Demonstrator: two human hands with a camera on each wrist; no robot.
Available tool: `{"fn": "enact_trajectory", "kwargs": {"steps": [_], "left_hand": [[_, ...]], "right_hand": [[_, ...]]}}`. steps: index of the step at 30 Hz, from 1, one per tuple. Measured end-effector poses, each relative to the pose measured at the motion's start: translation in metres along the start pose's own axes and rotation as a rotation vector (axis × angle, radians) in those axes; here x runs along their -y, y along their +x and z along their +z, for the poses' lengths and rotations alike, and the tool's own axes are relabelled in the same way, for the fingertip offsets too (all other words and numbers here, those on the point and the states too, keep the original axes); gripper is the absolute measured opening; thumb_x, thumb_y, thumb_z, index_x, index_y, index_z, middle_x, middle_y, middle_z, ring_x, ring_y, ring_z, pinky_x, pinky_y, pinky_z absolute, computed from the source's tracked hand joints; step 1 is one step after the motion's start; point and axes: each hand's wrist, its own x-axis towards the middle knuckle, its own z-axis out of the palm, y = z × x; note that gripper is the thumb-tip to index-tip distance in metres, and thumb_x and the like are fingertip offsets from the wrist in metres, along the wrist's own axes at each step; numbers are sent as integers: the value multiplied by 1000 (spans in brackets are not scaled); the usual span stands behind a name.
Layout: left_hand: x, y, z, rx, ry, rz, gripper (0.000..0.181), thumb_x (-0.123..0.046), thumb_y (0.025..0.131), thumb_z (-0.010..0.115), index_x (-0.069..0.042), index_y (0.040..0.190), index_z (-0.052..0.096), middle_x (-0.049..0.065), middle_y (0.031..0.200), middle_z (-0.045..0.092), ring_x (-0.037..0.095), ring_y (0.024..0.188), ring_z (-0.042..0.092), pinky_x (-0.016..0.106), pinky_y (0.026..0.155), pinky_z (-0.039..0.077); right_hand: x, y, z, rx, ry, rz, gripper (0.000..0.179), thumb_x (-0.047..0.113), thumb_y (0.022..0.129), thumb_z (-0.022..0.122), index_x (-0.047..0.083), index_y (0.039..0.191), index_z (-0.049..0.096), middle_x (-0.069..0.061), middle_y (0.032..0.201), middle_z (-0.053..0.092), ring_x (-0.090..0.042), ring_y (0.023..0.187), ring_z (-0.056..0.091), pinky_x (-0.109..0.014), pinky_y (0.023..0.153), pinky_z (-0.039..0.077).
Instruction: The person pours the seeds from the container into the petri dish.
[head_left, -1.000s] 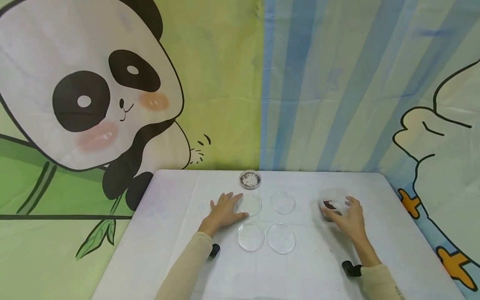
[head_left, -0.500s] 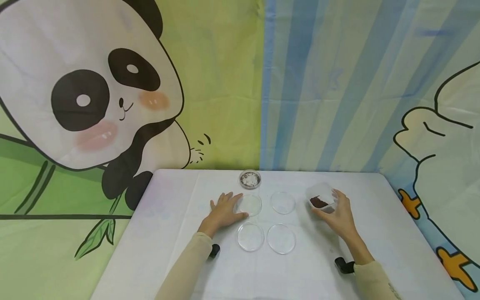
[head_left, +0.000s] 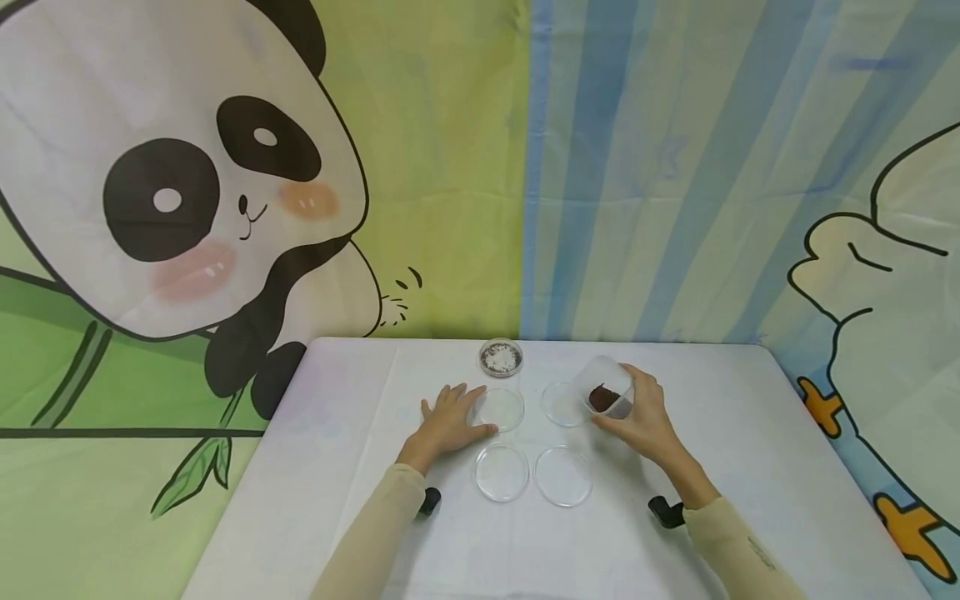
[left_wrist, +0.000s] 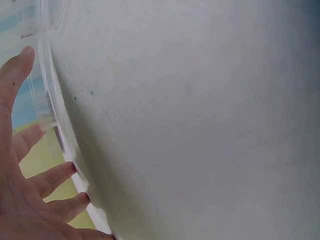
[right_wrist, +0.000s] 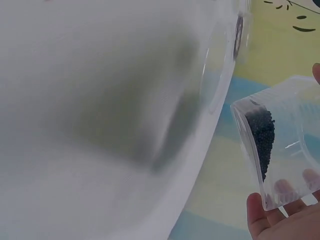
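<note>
My right hand (head_left: pixel 647 421) grips a clear plastic tub (head_left: pixel 604 377) by its side, fingers and thumb spread across it. Dark brown granules (right_wrist: pixel 262 137) have gathered toward one side of the tilted tub. In the head view it overlaps the right edge of the back-right clear round dish (head_left: pixel 562 405). My left hand (head_left: pixel 446 427) lies low over the table with fingers spread. Its thumb and index finger reach the left rim of the back-left clear dish (head_left: pixel 501 409), one on either side.
Two more clear round dishes, a front-left dish (head_left: pixel 501 473) and a front-right dish (head_left: pixel 563 477), lie nearer me. A dish with black-and-white contents (head_left: pixel 500 358) stands at the back edge of the white table (head_left: pixel 352 517). Behind hangs a printed curtain (head_left: pixel 450 167).
My right hand has carried the tub leftward from the table's right side toward the back-right dish, tilting it more. The left hand has stayed in place.
</note>
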Motion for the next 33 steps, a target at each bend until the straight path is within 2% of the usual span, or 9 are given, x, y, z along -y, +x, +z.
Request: {"fn": "enact_trajectory", "kwargs": {"steps": [6, 13, 24, 33], "left_hand": [[3, -1, 0, -3, -3, -3, 84, -69, 86, 63, -28, 155, 39, 14, 161, 28, 44, 148, 16, 78, 107, 7], [6, -3, 1, -3, -2, -9, 85, -70, 85, 63, -28, 155, 39, 14, 161, 29, 44, 148, 16, 78, 106, 7], [4, -2, 1, 2, -8, -7, 85, -70, 85, 63, -28, 155, 39, 14, 161, 28, 43, 148, 15, 77, 107, 6], [1, 0, 0, 8, -1, -13, 85, -70, 85, 63, -29, 156, 38, 14, 162, 27, 43, 148, 15, 77, 108, 6]], "right_hand": [[11, 12, 16, 40, -32, -97, 98, 22, 66, 92, -3, 144, 39, -26, 136, 45, -44, 124, 36, -60, 97, 32], [29, 25, 35, 125, -115, -164, 98, 30, 67, 90, 1, 146, 39, -27, 140, 43, -47, 130, 34, -65, 104, 28], [50, 41, 55, 228, -302, -285, 94, 31, 69, 88, 3, 145, 39, -24, 142, 42, -47, 129, 35, -65, 93, 36], [62, 47, 63, 265, -492, -375, 95, 32, 70, 86, 4, 147, 39, -21, 143, 40, -44, 130, 35, -62, 94, 38]]}}
